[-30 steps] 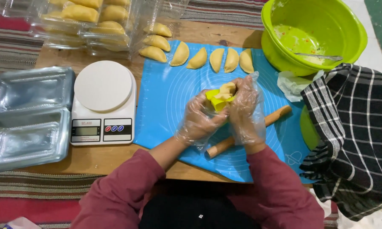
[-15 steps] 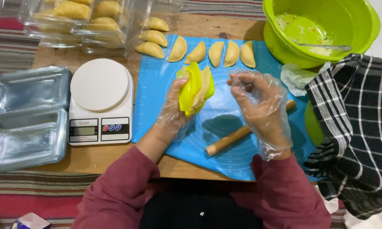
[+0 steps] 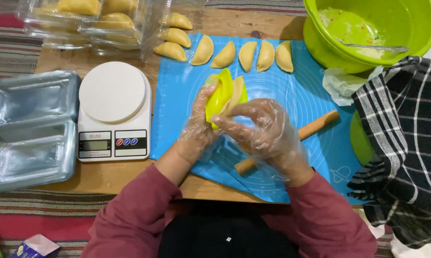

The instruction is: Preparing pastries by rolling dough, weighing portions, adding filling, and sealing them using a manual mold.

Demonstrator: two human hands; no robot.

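Both hands wear clear plastic gloves. My left hand [image 3: 198, 128] grips a yellow-green hinged pastry mould [image 3: 221, 94] held partly folded above the blue silicone mat [image 3: 316, 157]. A pale dough piece [image 3: 235, 93] sits inside the mould. My right hand [image 3: 268, 131] reaches in from the right, its fingertips touching the dough and the mould's edge. A wooden rolling pin [image 3: 318, 125] lies on the mat under my right hand, partly hidden. Several folded half-moon pastries [image 3: 246, 55] lie in a row along the mat's far edge.
A white kitchen scale [image 3: 113, 111] stands left of the mat. Clear plastic trays [image 3: 29, 126] are stacked at far left; filled clear boxes [image 3: 88, 21] sit at the back. A green bowl [image 3: 416, 28] holding a spoon is at back right, next to a checked cloth [image 3: 402, 143].
My right hand, which was apart and open above the mat, has moved left onto the mould. The left hand has kept hold of the mould at about the same place.
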